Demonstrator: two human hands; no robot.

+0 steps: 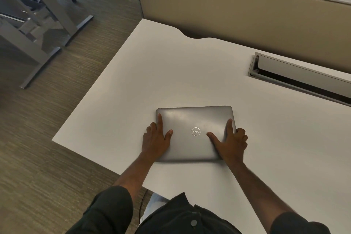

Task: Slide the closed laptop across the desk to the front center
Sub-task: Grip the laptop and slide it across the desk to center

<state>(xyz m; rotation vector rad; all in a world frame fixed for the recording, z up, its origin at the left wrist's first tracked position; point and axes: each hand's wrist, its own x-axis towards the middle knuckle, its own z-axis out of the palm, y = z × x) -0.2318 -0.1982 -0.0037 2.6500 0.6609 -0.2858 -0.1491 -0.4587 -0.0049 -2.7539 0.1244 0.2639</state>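
A closed grey laptop (pixel 191 119) with a round logo on its lid lies flat on the white desk (pixel 171 74), near the front edge and close in front of me. My left hand (pixel 155 140) grips its left side, index finger and thumb flat on the lid, the other fingers curled over the edge. My right hand (pixel 230 142) holds the right side the same way, thumb pointing toward the logo.
A long cable tray slot (pixel 296 80) with its lid raised is cut into the desk at the back right. A beige partition (pixel 237 11) runs behind the desk. The desk's left edge drops to carpet, with grey desk legs (pixel 47 24) beyond.
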